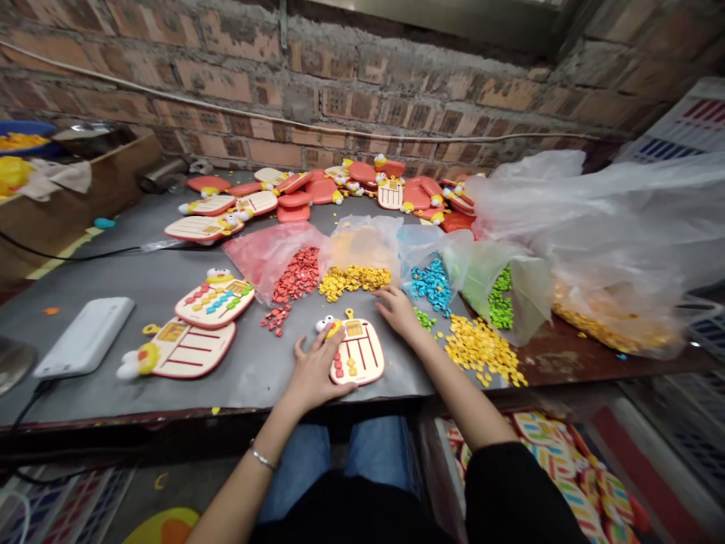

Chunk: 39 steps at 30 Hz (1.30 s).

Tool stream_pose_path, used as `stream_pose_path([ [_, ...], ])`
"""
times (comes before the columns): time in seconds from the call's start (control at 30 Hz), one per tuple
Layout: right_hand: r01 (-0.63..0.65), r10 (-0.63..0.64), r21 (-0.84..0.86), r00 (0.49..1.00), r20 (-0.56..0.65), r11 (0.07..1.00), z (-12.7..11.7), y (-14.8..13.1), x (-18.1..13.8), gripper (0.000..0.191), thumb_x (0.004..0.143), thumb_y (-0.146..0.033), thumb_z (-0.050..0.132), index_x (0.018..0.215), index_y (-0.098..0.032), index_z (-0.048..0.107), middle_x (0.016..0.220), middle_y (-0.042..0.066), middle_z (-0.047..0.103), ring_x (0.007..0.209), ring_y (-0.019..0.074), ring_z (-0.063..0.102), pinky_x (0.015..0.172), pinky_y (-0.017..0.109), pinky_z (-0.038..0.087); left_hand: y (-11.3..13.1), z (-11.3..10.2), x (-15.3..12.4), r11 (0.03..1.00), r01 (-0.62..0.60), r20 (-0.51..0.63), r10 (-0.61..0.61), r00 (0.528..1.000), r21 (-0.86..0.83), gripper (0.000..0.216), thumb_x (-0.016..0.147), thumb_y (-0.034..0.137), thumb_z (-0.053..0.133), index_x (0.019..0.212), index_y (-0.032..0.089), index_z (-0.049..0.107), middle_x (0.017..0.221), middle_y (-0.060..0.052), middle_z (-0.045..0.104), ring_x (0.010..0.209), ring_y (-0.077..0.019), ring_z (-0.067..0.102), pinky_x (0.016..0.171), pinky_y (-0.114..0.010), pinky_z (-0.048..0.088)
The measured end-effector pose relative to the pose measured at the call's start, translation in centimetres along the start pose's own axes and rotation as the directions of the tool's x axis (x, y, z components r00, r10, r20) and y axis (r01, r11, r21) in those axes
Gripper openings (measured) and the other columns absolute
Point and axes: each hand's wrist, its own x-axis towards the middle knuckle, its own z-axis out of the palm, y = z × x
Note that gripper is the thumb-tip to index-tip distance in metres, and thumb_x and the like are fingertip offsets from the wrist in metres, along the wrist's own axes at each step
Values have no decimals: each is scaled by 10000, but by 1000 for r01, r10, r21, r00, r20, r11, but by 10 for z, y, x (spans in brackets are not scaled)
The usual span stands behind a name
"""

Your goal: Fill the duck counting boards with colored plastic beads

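My left hand (315,374) grips a cream toy board (369,355) with a red rim and a duck-like head with bulging white eyes. It lies flat near the table's front edge. Red and yellow pieces sit in its two left slots; the other slots look bare. Just beyond the board, my right hand (398,310) has its fingers stretched out at the near right edge of a heap of yellow pieces (354,281). No piece is visible in it. Two similar boards overlap at the left: the upper one (215,301) bears coloured pieces, the lower one (192,351) has bare slots.
Bags of red pieces (297,273), blue pieces (431,283) and green pieces (501,298) spill toward me. Loose yellow pieces (481,349) lie right. More boards (322,185) pile along the brick wall. A white power bank (84,336) sits left; a crate (445,468) stands below.
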Motion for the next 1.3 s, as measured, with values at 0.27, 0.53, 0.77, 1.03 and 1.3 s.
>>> stream_pose_path([
  [0.27,51,-51,-15,998,22,999,6,14,19,181,794,-54,535,832,-159,677,910,67,579,799,166,562,765,305,487,1,-1,0,1000,6,-9,-6,1000,10,1010,677,527,724,1506,242,224,1559,-127,273,1437,-356,196,1116,-609,102],
  [0.53,98,-129,178,977,172,979,9,-24,-17,155,864,-130,557,852,-178,704,852,53,617,812,167,596,773,311,482,2,-2,0,1000,-4,-6,4,1000,-17,1040,667,519,738,1513,243,203,1557,-137,274,1438,-354,193,1116,-604,91],
  [0.77,-134,91,409,988,122,903,19,-11,-22,188,817,-339,660,854,-164,716,830,60,675,777,178,607,718,307,478,0,-1,-1,1000,3,0,-3,1000,-11,1027,666,529,736,1510,243,224,1560,-142,264,1435,-365,191,1108,-607,107],
  [1.03,-149,132,382,989,69,912,27,-13,-28,170,803,-329,676,827,-171,735,890,63,617,782,167,572,672,294,459,1,-2,0,1000,3,-11,-3,1000,0,1017,663,522,736,1502,227,243,1565,-145,250,1431,-351,205,1117,-576,87],
  [1.3,-69,36,260,991,128,963,14,-24,-48,104,850,-221,640,861,-189,738,788,44,619,783,184,581,726,320,455,0,1,0,1000,-1,-14,1,1000,2,1034,654,538,735,1507,240,233,1551,-140,287,1432,-361,201,1114,-585,99],
])
